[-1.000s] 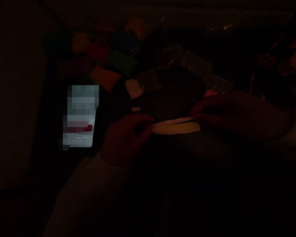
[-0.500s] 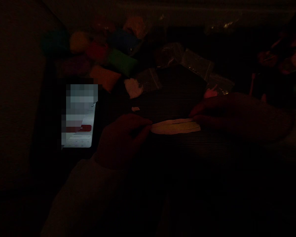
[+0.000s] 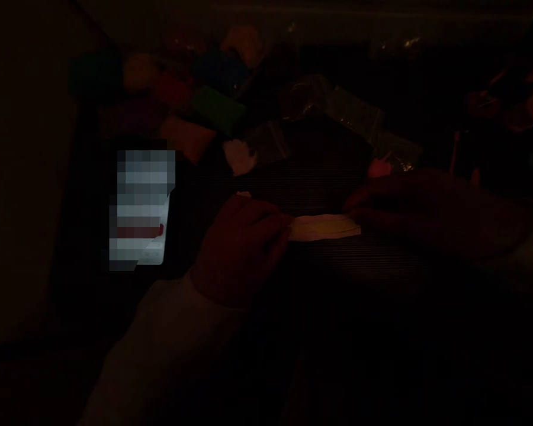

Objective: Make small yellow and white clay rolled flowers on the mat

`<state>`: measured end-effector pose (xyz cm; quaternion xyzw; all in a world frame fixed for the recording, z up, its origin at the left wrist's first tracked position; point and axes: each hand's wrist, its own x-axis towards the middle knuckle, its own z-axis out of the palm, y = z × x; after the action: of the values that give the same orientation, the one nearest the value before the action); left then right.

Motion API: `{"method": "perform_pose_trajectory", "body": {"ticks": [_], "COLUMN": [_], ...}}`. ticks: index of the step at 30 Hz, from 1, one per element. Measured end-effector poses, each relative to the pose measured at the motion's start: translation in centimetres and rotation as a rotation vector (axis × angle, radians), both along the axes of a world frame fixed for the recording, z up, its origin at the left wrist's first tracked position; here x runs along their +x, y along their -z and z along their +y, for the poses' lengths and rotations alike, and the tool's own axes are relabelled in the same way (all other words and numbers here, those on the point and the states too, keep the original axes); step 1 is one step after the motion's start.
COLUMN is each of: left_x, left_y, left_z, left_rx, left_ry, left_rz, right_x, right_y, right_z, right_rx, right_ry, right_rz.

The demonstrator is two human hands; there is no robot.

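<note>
The picture is very dark. A long, flat, pale strip, yellowish along its middle and looking like soft clay, lies across the ribbed dark surface. My left hand is closed over its left end, fingertips pressed together on it and hiding that part. At the other end, my right hand pinches the upper right edge between thumb and fingers. A small pale scrap shows just behind my left knuckles. Near my right fingers sits a pink lump by a clear bag.
A lit phone or tablet, partly blurred out, lies to the left. Behind it are several coloured packets, among them a green packet and an orange packet. A white lump and clear bags lie farther back. A thin pinkish stick is at right.
My left hand has slid rightward along the strip and now covers more of its left end. My right hand has stayed nearly still at the other end.
</note>
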<state>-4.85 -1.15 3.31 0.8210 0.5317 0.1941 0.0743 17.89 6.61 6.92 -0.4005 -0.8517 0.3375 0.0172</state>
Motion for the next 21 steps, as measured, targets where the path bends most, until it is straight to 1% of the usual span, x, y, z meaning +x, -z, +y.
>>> {"method": "perform_pose_trajectory", "body": {"ticks": [4,8,10,14,21], "left_x": [0.3,0.5,0.6,0.7,0.7], "left_y": [0.3,0.1,0.0,0.0,0.5], "left_z": [0.3,0.4,0.2,-0.3,-0.9], "left_rx": [0.006,-0.038,-0.036,0.019,0.016], "left_ry": [0.027,0.022,0.037,0.080,0.071], "left_rz": [0.003,0.005,0.010,0.028,0.059], "right_x": [-0.2,-0.3,-0.3,-0.4,-1.2], "right_y": [-0.2,-0.3,-0.4,-0.5,-1.0], "right_z": [0.0,-0.1,-0.1,0.0,0.1], "right_rx": [0.003,0.014,0.010,0.010,-0.012], "right_ry": [0.002,0.004,0.002,-0.016,-0.016], "right_rz": [-0.010,-0.014,-0.005,0.014,0.038]}}
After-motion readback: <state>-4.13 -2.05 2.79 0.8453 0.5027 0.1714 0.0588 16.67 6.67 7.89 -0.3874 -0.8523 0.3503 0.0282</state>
